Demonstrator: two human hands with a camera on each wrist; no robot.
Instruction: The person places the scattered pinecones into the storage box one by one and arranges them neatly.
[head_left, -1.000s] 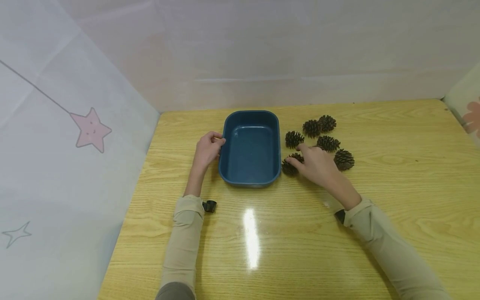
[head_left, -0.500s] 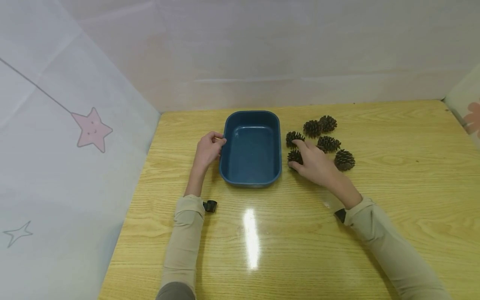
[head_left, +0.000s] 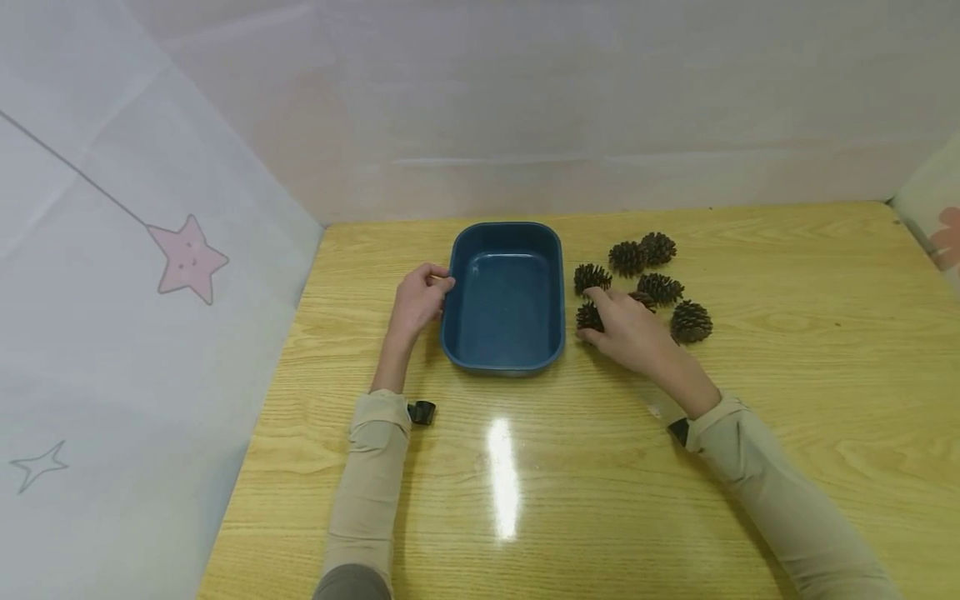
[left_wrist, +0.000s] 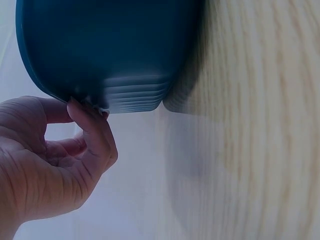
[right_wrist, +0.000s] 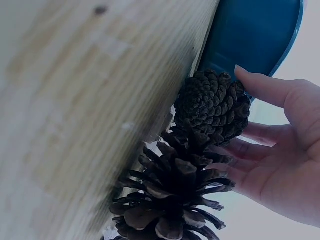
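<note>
Narrowly, table [head_left: 600,450] separates tub edge [head_left: 563,308] from gripped pinecone [head_left: 588,317].

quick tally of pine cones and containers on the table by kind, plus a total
pine cones: 6 clearly distinct, possibly 1 more partly behind the right hand
blue container: 1
total: 7 clear, possibly 8

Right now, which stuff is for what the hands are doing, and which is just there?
Probably for the job:
blue tub, its rim pinched by the left hand
pine cone held in the right hand
other pine cones close by

Just there:
wooden table
pink star
pink flower
</note>
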